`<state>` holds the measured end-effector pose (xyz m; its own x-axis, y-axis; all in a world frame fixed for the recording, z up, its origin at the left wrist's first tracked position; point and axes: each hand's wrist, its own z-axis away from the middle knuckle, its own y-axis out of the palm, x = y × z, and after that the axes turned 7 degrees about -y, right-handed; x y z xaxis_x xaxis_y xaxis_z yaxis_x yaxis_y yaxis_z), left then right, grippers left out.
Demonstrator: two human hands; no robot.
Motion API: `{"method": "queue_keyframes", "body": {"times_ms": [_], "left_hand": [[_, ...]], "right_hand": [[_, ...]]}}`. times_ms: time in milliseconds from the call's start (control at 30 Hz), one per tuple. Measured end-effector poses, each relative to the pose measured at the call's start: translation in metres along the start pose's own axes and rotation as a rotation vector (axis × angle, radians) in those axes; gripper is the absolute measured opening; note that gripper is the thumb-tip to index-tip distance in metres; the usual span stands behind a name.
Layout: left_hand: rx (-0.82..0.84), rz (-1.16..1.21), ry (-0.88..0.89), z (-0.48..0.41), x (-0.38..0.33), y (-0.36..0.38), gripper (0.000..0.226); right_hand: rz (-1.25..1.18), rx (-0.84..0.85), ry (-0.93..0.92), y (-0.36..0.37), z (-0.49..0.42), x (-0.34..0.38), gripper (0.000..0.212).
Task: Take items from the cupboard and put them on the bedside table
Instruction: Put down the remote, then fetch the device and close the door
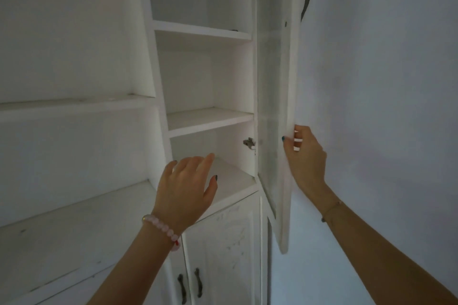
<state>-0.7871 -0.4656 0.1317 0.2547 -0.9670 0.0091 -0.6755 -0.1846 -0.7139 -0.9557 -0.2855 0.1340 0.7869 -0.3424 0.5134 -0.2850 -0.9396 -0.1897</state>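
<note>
A tall white cupboard [205,116] stands in front of me with its narrow door [275,106] swung wide open to the right. My right hand [306,156] grips the door's outer edge, thumb on the inside face. My left hand [187,188], with a pink bead bracelet on the wrist, hovers with fingers spread over the lowest open shelf [233,181] and holds nothing. The three shelves I can see look bare, apart from a small dark thing [234,30] at the edge of the upper one. The bedside table is not in view.
Open white shelving [74,106] fills the left. Below the open compartment are two shut lower doors with dark handles [190,285]. A metal hinge [249,142] sits on the inner right wall. A bare white wall [384,82] runs along the right.
</note>
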Motion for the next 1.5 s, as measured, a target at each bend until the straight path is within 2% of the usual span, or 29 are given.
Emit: {"method": "queue_keyframes", "body": {"times_ms": [200, 300, 400, 600, 867, 1100, 1500], "left_hand": [[0.011, -0.074, -0.066, 0.024, 0.049, -0.020, 0.048], [0.017, -0.111, -0.112, 0.036, 0.073, -0.030, 0.049], [0.012, -0.151, -0.165, 0.049, 0.096, -0.040, 0.049], [0.014, -0.266, -0.266, 0.066, 0.128, -0.054, 0.049], [0.018, -0.307, -0.295, 0.048, 0.124, -0.039, 0.048], [0.010, -0.304, -0.290, 0.033, 0.107, -0.024, 0.048], [0.012, -0.345, -0.322, 0.025, 0.088, -0.016, 0.048]], "right_hand": [[0.262, 0.041, -0.172, 0.069, 0.016, 0.058, 0.024], [0.302, 0.112, -0.243, 0.109, 0.020, 0.075, 0.034], [0.235, 0.136, -0.240, 0.150, 0.021, 0.084, 0.045], [0.032, 0.158, -0.195, 0.203, 0.025, 0.093, 0.051], [-0.074, 0.398, -0.349, 0.227, 0.017, 0.081, 0.063], [0.025, 0.566, -0.423, 0.249, -0.003, 0.075, 0.066], [-0.026, 0.628, -0.427, 0.252, -0.009, 0.076, 0.065]]}}
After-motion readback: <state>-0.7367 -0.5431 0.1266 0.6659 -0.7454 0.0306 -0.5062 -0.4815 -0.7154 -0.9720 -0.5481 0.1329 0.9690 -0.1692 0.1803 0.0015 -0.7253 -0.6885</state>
